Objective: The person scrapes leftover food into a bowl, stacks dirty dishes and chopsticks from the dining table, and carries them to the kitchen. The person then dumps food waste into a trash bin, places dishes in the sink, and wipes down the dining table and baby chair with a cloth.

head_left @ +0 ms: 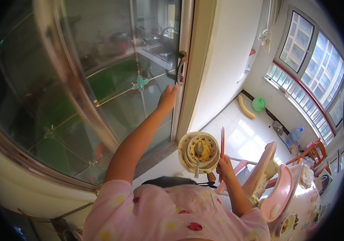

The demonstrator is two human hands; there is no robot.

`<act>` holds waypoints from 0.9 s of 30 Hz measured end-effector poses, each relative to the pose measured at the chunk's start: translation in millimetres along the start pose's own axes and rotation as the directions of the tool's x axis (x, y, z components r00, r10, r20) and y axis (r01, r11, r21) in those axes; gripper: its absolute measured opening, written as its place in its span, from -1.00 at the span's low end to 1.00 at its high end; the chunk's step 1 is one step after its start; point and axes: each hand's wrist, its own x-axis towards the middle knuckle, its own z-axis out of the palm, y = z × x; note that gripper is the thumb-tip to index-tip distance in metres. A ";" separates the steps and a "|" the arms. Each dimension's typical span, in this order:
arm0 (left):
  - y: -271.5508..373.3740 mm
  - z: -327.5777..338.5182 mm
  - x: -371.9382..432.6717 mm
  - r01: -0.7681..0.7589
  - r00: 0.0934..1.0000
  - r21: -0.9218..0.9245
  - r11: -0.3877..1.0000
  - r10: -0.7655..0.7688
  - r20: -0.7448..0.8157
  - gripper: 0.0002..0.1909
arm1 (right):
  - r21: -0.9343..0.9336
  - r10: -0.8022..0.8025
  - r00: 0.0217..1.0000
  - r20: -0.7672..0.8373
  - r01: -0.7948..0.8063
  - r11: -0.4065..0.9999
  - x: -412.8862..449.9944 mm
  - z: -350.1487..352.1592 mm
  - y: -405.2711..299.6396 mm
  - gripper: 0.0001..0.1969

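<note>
My left hand (167, 97) reaches out to the glass sliding door (156, 104). Its fingertips are at the door's edge frame, just below the metal door handle (181, 67); I cannot tell whether they press on it. In my right hand (225, 168) is a stack of used bowls (184, 153), held by the rim. A metal spoon (199, 155) lies in the top bowl, which has yellow and brown food residue. The same hand also holds several reddish chopsticks (222, 141), pointing away from me.
Behind the glass are a sink (156, 55) and counter. A pink high-chair tray (277, 195) and a table (295, 186) with a bowl of food (287, 226) stand at right. On the tiled floor lie a banana-shaped object (245, 107), a green balloon (258, 104) and a large water bottle (294, 135).
</note>
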 end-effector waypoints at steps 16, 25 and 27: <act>-30.3 24.5 116.1 0.220 0.969 -0.467 0.856 -0.138 0.203 -0.37 | -0.064 0.129 0.984 0.126 -0.121 0.991 170.5 -10.2 -72.6 -0.92; -47.2 -37.1 38.2 0.084 0.963 -0.390 0.917 -0.176 -0.206 -0.38 | -0.213 0.232 0.933 0.274 -0.176 0.961 236.0 24.6 -76.5 -0.89; -58.0 -51.8 14.9 0.087 0.920 -0.467 0.880 -0.250 -0.300 -0.37 | -0.261 0.256 0.920 0.298 -0.180 0.948 253.3 34.9 -72.9 -0.84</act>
